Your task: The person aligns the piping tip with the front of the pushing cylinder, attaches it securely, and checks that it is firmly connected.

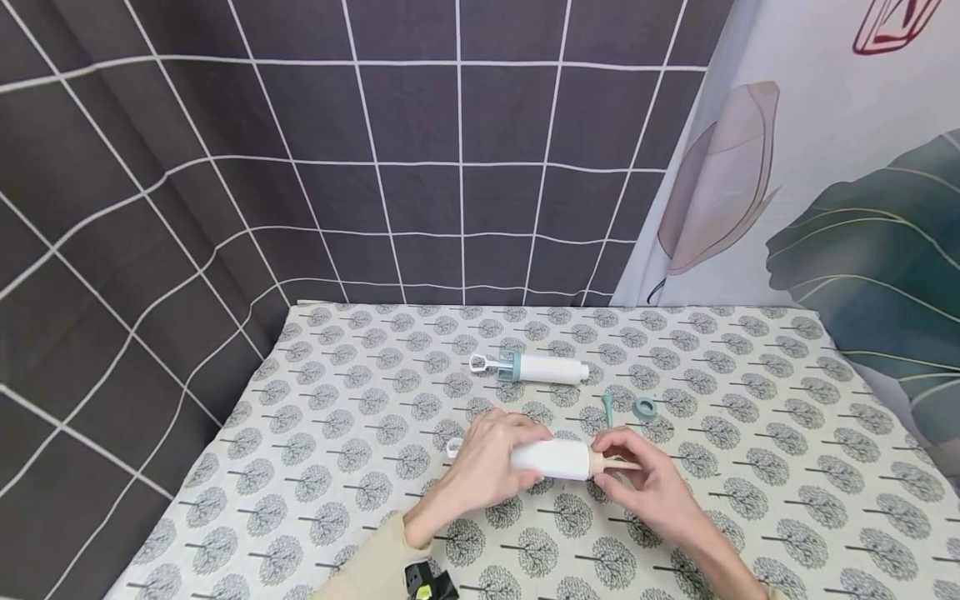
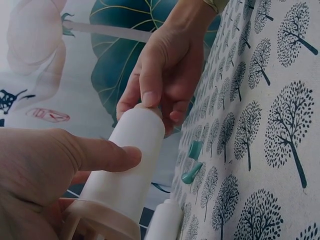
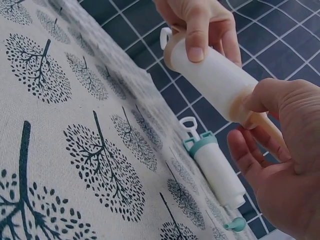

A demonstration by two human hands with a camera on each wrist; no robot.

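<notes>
Both hands are on a white plunger syringe [image 1: 553,460] with beige end parts, held level low over the cloth in the head view. My left hand [image 1: 491,458] grips its barrel near the handle end, thumb along the side. A beige collar [image 2: 105,217] on that end shows in the left wrist view. With curled fingers and thumb, my right hand [image 1: 645,479] pinches the beige cap at the front end. From that cap a slim beige nozzle [image 3: 267,126] runs back beneath the right palm. The white pull handle [image 1: 453,447] pokes out past the left hand.
A second white syringe [image 1: 553,369] with a green collar lies farther back on the tree-print cloth [image 1: 315,483]. To its right are a small green nozzle [image 1: 608,408] and a green ring [image 1: 644,409]. Behind the table hangs a dark grid-patterned curtain [image 1: 420,200].
</notes>
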